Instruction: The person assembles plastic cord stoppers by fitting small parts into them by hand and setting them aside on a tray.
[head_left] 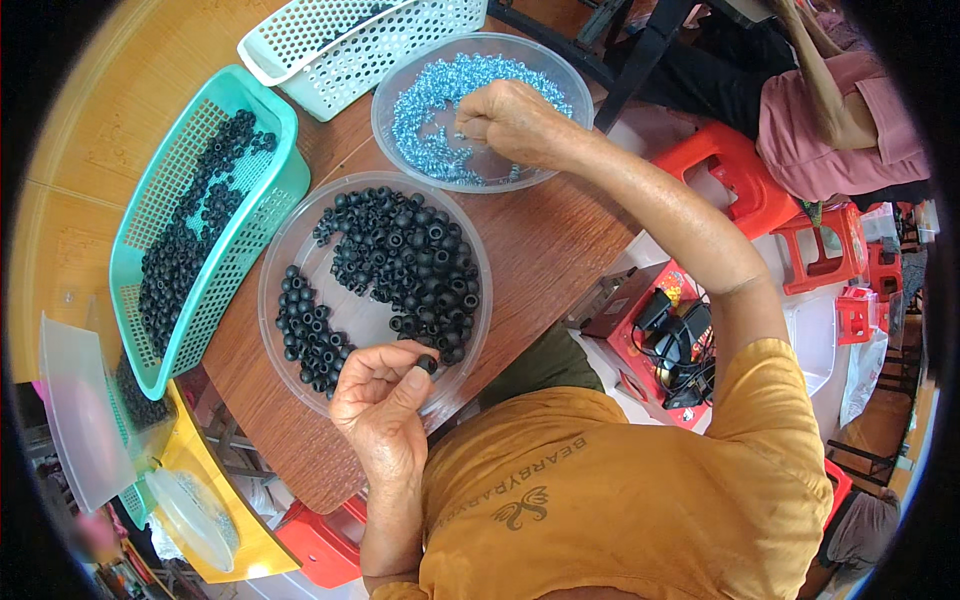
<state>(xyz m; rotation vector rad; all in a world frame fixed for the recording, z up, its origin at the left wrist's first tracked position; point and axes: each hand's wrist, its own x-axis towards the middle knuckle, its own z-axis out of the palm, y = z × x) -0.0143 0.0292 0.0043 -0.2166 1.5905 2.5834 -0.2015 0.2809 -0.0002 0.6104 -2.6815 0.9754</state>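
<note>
While the brown table [545, 260] bears bowls [366, 318], stools [762, 192] stand nearby.

Brown wooden table [545, 250], red plastic stools [757, 195]

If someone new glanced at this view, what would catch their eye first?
Probably the shiny blue pieces in the clear tub at top centre, with the curled right hand over them. Just below, hollow black pieces lie heaped in a second round tub; the left hand pinches one black piece at its near rim. The bright teal perforated basket on the left stands out too.
</note>
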